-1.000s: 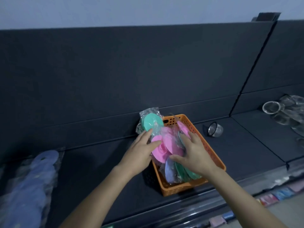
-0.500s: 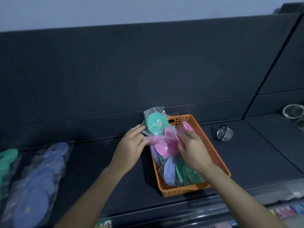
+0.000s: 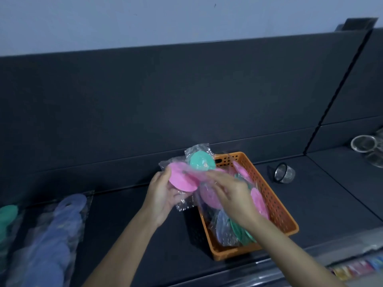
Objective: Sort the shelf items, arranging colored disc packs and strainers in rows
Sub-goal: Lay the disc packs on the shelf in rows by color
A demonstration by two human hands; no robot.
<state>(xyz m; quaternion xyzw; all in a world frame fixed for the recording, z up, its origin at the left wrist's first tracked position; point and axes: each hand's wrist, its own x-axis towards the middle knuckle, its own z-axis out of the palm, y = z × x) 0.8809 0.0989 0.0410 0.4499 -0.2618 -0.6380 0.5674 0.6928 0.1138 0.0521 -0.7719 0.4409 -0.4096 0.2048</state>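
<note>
left hand (image 3: pixel 163 195) grips pink disc pack (image 3: pixel 182 181) just left of orange basket (image 3: pixel 276 206)

Nothing written can be read here: no text, brand, number or sign. The row of small coloured paper tags (image 3: pixel 352 268) along the front rail of the dark shelf, at about four o'clock, is too blurred for any print to be made out. The clear crinkled wrapper of the pink round disc pack (image 3: pixel 180 181), just below the middle towards six o'clock, shows no legible label either.
</note>
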